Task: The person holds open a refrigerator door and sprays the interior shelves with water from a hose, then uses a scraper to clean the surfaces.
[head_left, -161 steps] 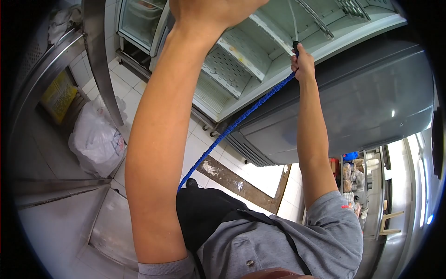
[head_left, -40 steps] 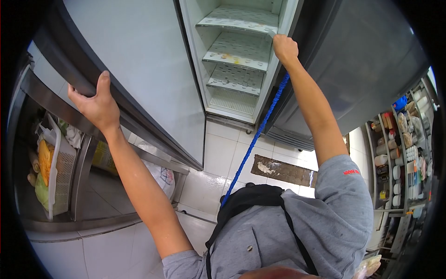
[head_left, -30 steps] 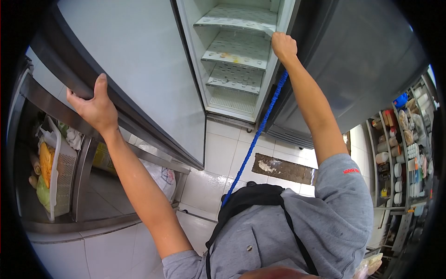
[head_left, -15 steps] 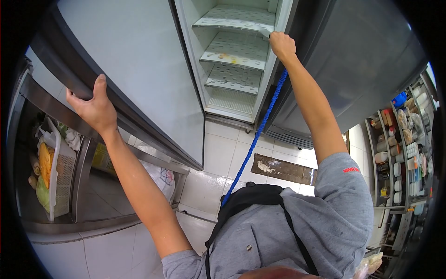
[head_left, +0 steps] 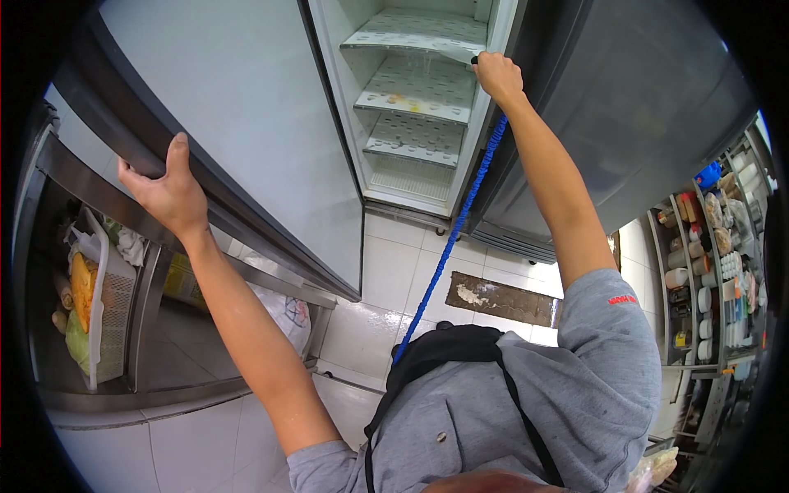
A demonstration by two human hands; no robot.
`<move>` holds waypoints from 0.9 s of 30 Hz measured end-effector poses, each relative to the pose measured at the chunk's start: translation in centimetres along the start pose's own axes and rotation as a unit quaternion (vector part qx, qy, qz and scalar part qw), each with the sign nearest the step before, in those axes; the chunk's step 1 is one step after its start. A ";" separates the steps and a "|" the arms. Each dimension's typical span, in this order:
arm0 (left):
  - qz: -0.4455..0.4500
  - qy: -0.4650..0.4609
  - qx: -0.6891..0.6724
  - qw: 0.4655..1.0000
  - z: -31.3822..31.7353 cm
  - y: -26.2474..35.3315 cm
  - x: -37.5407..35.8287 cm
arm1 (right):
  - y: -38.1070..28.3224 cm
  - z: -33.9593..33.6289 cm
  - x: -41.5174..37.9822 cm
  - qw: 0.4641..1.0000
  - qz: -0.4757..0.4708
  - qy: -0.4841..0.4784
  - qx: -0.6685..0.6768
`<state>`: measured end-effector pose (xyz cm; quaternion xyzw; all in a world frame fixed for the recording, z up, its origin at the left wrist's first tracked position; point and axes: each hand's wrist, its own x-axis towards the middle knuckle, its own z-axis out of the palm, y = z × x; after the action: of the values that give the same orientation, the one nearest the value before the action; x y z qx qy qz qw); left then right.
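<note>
My left hand [head_left: 171, 191] grips the dark edge of the open refrigerator door [head_left: 246, 107], with the thumb on the inner side. At the mouth of the cabinet, my right hand [head_left: 500, 76] is closed around the end of a blue hose [head_left: 460, 222]. A small black nozzle tip [head_left: 475, 60] pokes out of that fist, its rest hidden by the fingers. Water sprays leftward from it near the upper shelf [head_left: 419, 31] and drips below. Yellow-orange stains mark the perforated middle shelf [head_left: 403, 90]. Another perforated shelf [head_left: 415, 140] sits lower down.
A second grey steel door [head_left: 625, 115] stands to the right. Under the counter at left is a white basket [head_left: 113, 312] of vegetables. Racks with jars and packets [head_left: 707, 255] line the far right. A brown floor strip [head_left: 505, 300] lies in the white tiles.
The nozzle tip shows more plainly now, and the water spreads wider, with drips falling beneath the upper shelf. My right hand has shifted only slightly; my left hand stays on the door.
</note>
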<state>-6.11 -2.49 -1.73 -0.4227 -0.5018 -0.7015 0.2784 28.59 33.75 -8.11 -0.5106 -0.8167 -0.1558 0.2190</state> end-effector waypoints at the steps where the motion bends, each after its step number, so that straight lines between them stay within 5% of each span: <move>1: 0.000 0.001 0.000 1.000 0.0 0.1 0.0 | 0.0 0.0 0.0 1.000 0.001 -0.001 0.001; 27: -0.030 -0.012 -0.011 0.999 -0.1 0.3 0.0 | -2.4 0.1 1.9 0.999 0.006 -0.014 0.049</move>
<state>-5.87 -2.68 -1.58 -0.4194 -0.5096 -0.7096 0.2466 25.70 34.22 -7.24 -0.5061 -0.8235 -0.1075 0.2329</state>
